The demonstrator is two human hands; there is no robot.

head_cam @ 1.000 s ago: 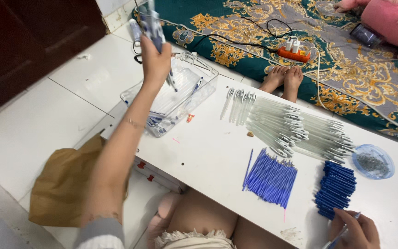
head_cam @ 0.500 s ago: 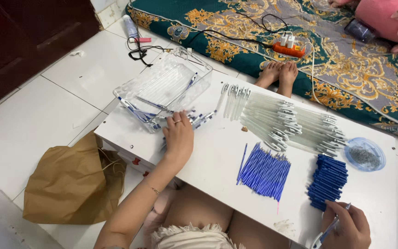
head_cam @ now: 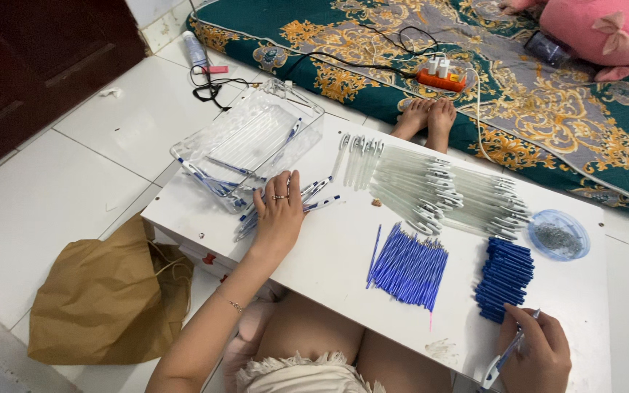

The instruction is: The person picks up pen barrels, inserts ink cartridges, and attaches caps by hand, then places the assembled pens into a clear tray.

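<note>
L hand [head_cam: 279, 212] flat on loose pens [head_cam: 313, 196]; R hand [head_cam: 536, 354] grips pen [head_cam: 505, 358].

Soft, even daylight fills the scene; shadows are faint under the low white rectangular table [head_cam: 343, 255]; the clear plastic tray [head_cam: 256, 138] shows mild glare; focus is sharp throughout; the glossy white tiled floor [head_cam: 60, 182] bows slightly at the left edge.

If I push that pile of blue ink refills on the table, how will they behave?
The blue refills look thin and round, so they would probably roll and scatter. They lie loose, unbundled, so likely fan apart. Probably very light and slightly bendy.
</note>
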